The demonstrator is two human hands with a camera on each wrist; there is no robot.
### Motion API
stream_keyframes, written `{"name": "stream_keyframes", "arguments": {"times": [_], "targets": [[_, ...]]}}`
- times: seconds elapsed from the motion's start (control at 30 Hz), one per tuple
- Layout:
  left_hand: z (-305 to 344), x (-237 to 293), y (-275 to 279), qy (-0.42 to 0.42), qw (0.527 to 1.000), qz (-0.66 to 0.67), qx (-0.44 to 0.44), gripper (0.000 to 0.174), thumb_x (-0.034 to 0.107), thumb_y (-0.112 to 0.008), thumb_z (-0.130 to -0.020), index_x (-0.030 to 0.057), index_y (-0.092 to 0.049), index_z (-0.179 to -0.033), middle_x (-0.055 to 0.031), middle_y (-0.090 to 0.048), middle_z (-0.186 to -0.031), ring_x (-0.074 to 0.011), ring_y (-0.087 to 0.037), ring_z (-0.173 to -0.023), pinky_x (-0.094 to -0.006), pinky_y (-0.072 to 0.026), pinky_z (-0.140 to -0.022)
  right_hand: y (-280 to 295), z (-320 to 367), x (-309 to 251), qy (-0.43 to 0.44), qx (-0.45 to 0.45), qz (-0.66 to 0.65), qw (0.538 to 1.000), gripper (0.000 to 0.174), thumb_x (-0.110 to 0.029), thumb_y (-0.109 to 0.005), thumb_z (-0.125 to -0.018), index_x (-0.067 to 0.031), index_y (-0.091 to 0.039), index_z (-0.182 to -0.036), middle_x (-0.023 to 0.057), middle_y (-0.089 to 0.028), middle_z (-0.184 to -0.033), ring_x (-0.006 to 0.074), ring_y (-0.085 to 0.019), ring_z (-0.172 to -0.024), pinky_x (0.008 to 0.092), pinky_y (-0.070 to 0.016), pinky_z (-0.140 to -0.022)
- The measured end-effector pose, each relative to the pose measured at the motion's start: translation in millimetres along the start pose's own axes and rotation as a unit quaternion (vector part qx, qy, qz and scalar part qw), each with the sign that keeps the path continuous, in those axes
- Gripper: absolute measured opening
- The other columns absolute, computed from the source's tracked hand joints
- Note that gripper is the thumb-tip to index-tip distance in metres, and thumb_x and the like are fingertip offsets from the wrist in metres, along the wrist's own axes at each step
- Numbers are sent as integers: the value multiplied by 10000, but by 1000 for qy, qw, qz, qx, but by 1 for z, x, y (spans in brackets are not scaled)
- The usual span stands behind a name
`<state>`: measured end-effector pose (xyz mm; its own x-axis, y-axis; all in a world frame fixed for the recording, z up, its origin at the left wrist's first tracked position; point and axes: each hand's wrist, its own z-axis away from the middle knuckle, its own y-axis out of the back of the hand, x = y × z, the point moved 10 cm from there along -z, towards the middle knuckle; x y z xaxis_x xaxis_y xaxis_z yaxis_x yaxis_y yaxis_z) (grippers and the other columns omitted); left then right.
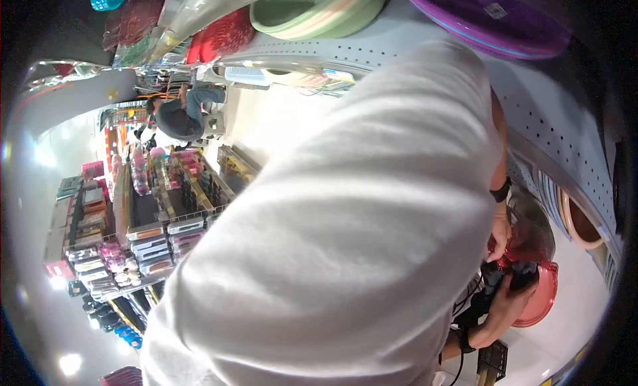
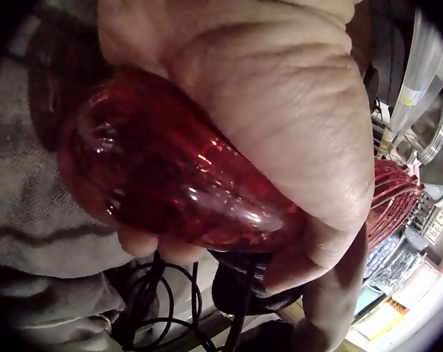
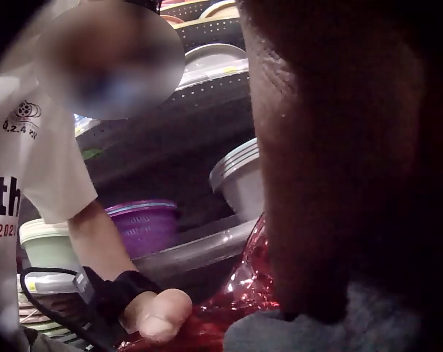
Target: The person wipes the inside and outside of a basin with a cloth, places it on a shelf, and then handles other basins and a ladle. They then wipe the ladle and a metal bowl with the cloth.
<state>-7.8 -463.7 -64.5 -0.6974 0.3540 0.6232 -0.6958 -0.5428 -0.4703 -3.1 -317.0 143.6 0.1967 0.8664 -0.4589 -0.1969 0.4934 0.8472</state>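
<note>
Left hand [image 2: 280, 110] clamps the rim of a red bowl [image 2: 170, 176], grip of right hand [image 3: 339, 147] hidden; steady support underneath should prevent slipping.

The red translucent ribbed plastic bowl [image 2: 170, 176] shows whole in no view. In the left wrist view the left hand [image 2: 280, 125] wraps over its middle. Only its bulging end and a ribbed strip to the right of the palm stay visible. In the right wrist view just a glossy sliver of the bowl clears the bottom edge. The right hand [image 3: 339, 147] beside that sliver is a dark, unfocused mass, and how its fingers lie cannot be told. In the head view the white short-sleeved shirt [image 1: 345, 240] left of the bowl covers most of the frame. Below the bowl, black cables [image 2: 160, 286] run off the bottom edge. Far left of the bowl, the rows of small packaged goods [image 1: 133, 253] are too small to identify.
</note>
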Motion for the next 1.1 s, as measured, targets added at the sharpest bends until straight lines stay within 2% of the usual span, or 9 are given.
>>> {"name": "stream_keyframes", "arguments": {"times": [0.2, 0.27, 0.33, 0.47, 0.53, 0.73, 0.87, 1.0, 1.1], "targets": [[-23, 17, -10, -6, 999, 9, -41, 264, 298, -756, -823, 51, -672, -782, -62, -626, -654, -191, -608, -550, -354, -480, -491, 10, 6, -8, 47, -3, -67, 997, 577, -68, -685, -915, 12, -461, -1440, 222, -600, -1337, 354, -591, -1247, 429, -459, -1065], [-34, 24, -24, -8, 997, 20, -77, 263, 297, -756, -824, 52, -672, -780, -62, -626, -652, -192, -608, -548, -354, -480, -489, 56, 19, -44, 101, 126, -79, 984, 557, -68, -688, -920, 1, -478, -1432, 182, -606, -1308, 309, -586, -1230, 422, -458, -1059], [-40, 32, -42, -4, 993, 17, -115, 262, 296, -756, -824, 52, -672, -779, -62, -625, -650, -192, -607, -545, -354, -479, -488, 86, 39, -19, 17, 216, -85, 973, 530, -84, -716, -927, 22, -493, -1396, 190, -584, -1305, 288, -612, -1133, 412, -513, -972], [-8, 34, -60, 15, 983, -36, -181, 259, 294, -756, -826, 54, -672, -776, -62, -623, -646, -192, -607, -541, -353, -479, -484, 137, 92, -24, 156, 511, -192, 823, 516, -25, -805, -855, 24, -538, -1294, 199, -614, -1211, 308, -648, -1085, 399, -571, -929], [10, 42, -71, 24, 974, -64, -215, 258, 293, -756, -826, 55, -671, -775, -62, -622, -644, -192, -606, -538, -353, -478, -482, 139, 103, -19, 97, 557, -128, 815, 462, -8, -792, -867, 35, -553, -1261, 195, -614, -1208, 305, -648, -1071, 393, -567, -922], [38, 44, -71, 50, 962, -95, -252, 255, 291, -756, -828, 57, -671, -771, -62, -619, -637, -193, -605, -531, -353, -477, -477, 78, 64, -32, 28, 356, -4, 934, 382, -110, -743, -926, 13, -615, -1264, 182, -627, -1170, 323, -591, -1078, 409, -476, -950], [38, 56, -80, 8, 965, -95, -246, 213, 218, -769, -826, 76, -651, -722, -55, -599, -603, -188, -584, -483, -335, -468, -439, 7, 53, -21, -66, 191, 51, 978, 481, -204, -716, -937, 31, -543, -1319, 269, -598, -1208, 467, -571, -1154, 511, -468, -959], [54, 74, -85, -6, 969, -108, -220, 248, 190, -727, -851, 69, -596, -678, -32, -558, -558, -150, -526, -426, -305, -417, -380, 4, 51, -8, -156, 232, 55, 958, 668, -249, -765, -881, 72, -447, -1374, 328, -559, -1242, 514, -550, -1164, 527, -461, -988], [56, 63, -76, 45, 963, -164, -211, 338, 351, -727, -853, 124, -571, -657, 9, -548, -555, -110, -502, -424, -289, -397, -377, -1, 44, 4, -162, 235, -13, 958, 706, -192, -801, -822, 66, -445, -1374, 327, -557, -1306, 493, -554, -1210, 509, -457, -1026]]}}
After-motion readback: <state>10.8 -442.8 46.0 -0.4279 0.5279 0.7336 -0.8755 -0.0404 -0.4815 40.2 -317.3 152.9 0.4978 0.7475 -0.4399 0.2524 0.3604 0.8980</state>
